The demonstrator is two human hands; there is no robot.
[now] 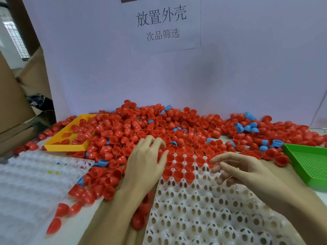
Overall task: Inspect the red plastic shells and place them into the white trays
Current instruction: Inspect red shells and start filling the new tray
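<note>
L hand (146,161): grip spread, fingers lying flat on the heap of red shells (123,131), fingertips touching loose ones at the far-left edge of the white tray (203,209). R hand (242,168): fingers loosely curled, hovering over the tray's far rows; index points toward seated shells (182,165) just left of it. Whether it pinches anything: cannot tell, motion blur.

Shells: red, glossy, half-egg cups, most open side up. Approx. three rows seated in tray sockets between both hands; rest of tray shows bare perforated holes near the wrists.

Surroundings: blue shells (247,127) mixed into the heap beyond R hand. Yellow tray (63,145) far left of L hand, part filled w/ red shells. Green mesh tray (307,163) right of R hand. Second translucent tray (35,177) left of L forearm. Printed sign (161,23) on back wall.
</note>
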